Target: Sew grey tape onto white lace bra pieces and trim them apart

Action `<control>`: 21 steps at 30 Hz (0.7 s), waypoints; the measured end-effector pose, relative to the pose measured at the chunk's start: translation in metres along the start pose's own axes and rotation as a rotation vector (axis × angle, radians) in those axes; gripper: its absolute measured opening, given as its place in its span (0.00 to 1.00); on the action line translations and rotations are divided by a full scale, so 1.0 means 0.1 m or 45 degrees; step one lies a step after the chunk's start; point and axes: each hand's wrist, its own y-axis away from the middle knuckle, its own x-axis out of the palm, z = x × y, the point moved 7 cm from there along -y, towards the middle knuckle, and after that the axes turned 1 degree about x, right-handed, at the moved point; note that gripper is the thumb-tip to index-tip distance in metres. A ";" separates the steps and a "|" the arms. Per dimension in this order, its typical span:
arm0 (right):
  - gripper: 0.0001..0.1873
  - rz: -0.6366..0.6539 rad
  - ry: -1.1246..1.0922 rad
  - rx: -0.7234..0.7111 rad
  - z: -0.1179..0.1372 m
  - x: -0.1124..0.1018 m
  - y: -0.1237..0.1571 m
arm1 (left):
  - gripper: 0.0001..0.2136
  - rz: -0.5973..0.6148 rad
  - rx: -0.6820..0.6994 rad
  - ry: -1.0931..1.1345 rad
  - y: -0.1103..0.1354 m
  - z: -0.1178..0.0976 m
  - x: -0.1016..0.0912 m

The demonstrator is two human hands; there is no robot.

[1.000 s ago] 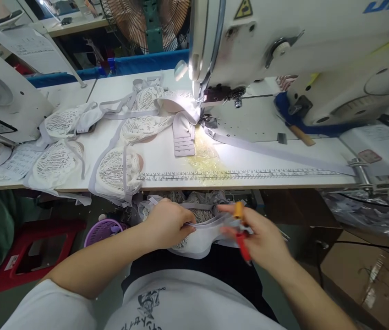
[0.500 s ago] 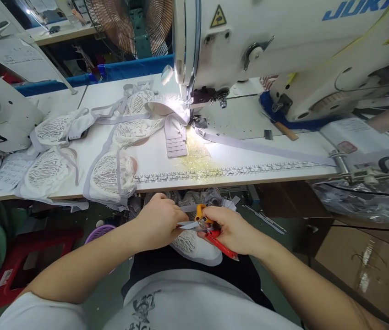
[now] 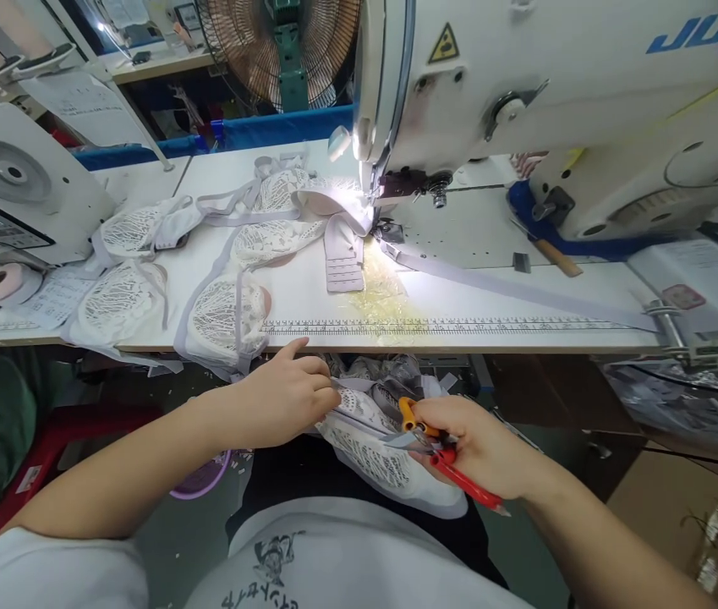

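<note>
A white lace bra (image 3: 376, 444) lies across my lap below the table edge. My left hand (image 3: 286, 397) pinches its upper edge, fingers closed on the fabric, index finger pointing out. My right hand (image 3: 474, 444) is closed round small thread snips (image 3: 435, 440) with an orange and red handle, blades over the lace cup. Several more lace bras (image 3: 232, 254) lie joined in a chain on the white table (image 3: 460, 313), the last one under the sewing machine's needle (image 3: 376, 207).
A white sewing machine (image 3: 555, 93) fills the upper right, with a grey elastic strip (image 3: 511, 283) running to a guide at right. A ruler (image 3: 447, 325) lines the table's front. Another machine (image 3: 22, 186) and tape roll (image 3: 7, 282) stand left; fan (image 3: 282, 46) behind; purple basket (image 3: 203, 474) and red stool (image 3: 35, 474) below.
My hands have moved apart: the right hand with the snips drew back to the right and down. The bra has shifted on my lap and shows more of its lace cup.
</note>
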 end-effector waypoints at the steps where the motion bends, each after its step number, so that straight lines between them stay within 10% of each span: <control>1: 0.17 0.009 0.006 0.005 -0.01 -0.02 0.02 | 0.05 0.009 0.002 0.012 0.01 0.00 -0.02; 21: 0.07 0.152 0.031 0.000 0.00 -0.03 0.09 | 0.16 0.145 0.123 0.464 0.03 0.06 -0.12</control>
